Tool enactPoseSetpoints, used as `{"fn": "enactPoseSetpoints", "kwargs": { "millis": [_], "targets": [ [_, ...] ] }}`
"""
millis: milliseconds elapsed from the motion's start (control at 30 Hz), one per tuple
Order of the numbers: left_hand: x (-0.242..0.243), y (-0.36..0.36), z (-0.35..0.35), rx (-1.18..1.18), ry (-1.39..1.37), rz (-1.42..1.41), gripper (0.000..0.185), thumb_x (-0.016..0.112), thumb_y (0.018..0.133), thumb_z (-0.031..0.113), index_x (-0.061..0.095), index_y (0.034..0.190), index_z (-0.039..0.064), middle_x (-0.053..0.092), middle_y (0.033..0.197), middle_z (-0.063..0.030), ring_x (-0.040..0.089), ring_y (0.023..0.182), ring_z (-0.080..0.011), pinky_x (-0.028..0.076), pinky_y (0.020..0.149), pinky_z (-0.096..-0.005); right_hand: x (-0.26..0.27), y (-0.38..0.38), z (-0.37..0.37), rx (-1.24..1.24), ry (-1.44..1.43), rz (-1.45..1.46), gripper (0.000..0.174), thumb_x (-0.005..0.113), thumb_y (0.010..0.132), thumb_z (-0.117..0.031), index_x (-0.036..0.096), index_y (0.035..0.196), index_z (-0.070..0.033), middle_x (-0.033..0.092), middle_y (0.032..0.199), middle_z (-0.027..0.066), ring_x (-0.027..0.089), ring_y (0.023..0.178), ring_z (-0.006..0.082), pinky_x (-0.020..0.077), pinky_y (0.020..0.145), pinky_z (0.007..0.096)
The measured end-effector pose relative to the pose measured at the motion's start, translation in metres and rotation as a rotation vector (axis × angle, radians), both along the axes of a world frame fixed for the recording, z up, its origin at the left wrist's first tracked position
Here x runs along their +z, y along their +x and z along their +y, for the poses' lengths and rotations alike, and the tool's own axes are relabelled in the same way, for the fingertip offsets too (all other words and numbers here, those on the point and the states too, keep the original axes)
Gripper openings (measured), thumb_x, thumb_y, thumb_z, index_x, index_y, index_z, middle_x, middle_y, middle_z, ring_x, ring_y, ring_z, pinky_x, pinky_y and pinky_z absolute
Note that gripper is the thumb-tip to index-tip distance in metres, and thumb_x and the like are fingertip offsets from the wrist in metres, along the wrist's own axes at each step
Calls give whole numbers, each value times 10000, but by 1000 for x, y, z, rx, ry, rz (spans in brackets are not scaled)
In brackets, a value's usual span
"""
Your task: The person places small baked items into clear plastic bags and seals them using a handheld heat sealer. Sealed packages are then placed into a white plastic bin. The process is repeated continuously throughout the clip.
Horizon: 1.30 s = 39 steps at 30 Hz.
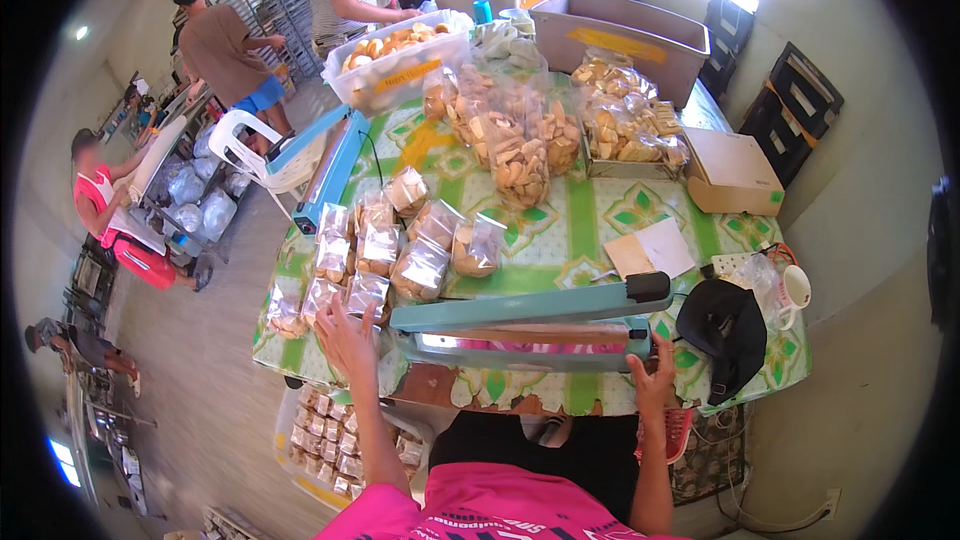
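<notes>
My left hand [350, 337] rests with spread fingers at the near bags of a group of small clear plastic bags of biscuits [377, 249]; whether it grips one cannot be told. My right hand [654, 369] touches the right end of a teal impulse heat sealer [517, 356], fingers around its corner by the knob. The sealer's arm [525, 311] is raised slightly above its base. A second teal sealer [330, 165] stands at the table's left edge, arm up. Large clear bags of sliced bread biscuits [517, 157] stand farther back on the table.
Around the table [570, 240] are a black cap [724, 334], a white mug [793, 292], a cardboard box [733, 172] and bins, one holding bread rolls [390, 45]. A crate of small packs [330, 439] is below left. A white plastic chair [255, 150] and several people are beyond.
</notes>
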State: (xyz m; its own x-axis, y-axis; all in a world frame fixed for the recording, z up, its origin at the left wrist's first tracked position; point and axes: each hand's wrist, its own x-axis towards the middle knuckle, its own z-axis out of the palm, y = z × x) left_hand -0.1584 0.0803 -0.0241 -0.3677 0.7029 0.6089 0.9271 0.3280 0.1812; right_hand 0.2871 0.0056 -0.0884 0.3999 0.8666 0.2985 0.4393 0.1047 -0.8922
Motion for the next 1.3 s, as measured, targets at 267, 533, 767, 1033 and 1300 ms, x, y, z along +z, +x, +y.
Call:
{"fn": "enactPoseSetpoints", "kwargs": {
  "millis": [267, 533, 767, 1033, 1300],
  "targets": [
    [-14, -3, 11, 35, -10, -39, 486, 558, 896, 532, 571, 1156, 122, 571, 1029, -132, 610, 930, -327, 493, 692, -455, 1, 0, 0, 16, -7, 17, 536, 774, 787, -296, 579, 1200, -16, 555, 1009, 76, 512, 838, 204, 424, 735, 318],
    [3, -8, 15, 31, -215, -110, 312, 495, 959, 410, 550, 995, 104, 637, 891, -122, 623, 815, -379, 456, 691, -499, 3, -2, 1, 20, 10, -13, 527, 772, 792, -271, 569, 1199, -4, 552, 1023, 89, 511, 877, 225, 420, 777, 326],
    [-8, -22, 14, -106, -165, -141, 240, 482, 974, 324, 546, 935, 97, 631, 892, -121, 611, 823, -368, 441, 683, -492, 8, -1, -3, 13, -73, -5, 538, 779, 779, -266, 569, 1197, -1, 554, 1036, 104, 516, 899, 242, 424, 796, 336],
    [1, -21, 11, -122, -209, -128, 260, 459, 985, 346, 521, 926, 100, 646, 894, -132, 623, 791, -367, 450, 670, -496, 10, -2, -2, 24, -15, -18, 551, 719, 831, -370, 566, 1207, 3, 551, 1000, 114, 512, 881, 248, 424, 790, 338],
    [12, -19, 17, -82, -373, -76, 365, 399, 1005, 413, 502, 963, 65, 641, 871, -163, 621, 775, -386, 455, 670, -499, 4, 4, -1, 17, 48, -3, 598, 428, 986, -527, 578, 1216, 5, 586, 1063, 123, 538, 947, 234, 422, 838, 345]
  ]
}}
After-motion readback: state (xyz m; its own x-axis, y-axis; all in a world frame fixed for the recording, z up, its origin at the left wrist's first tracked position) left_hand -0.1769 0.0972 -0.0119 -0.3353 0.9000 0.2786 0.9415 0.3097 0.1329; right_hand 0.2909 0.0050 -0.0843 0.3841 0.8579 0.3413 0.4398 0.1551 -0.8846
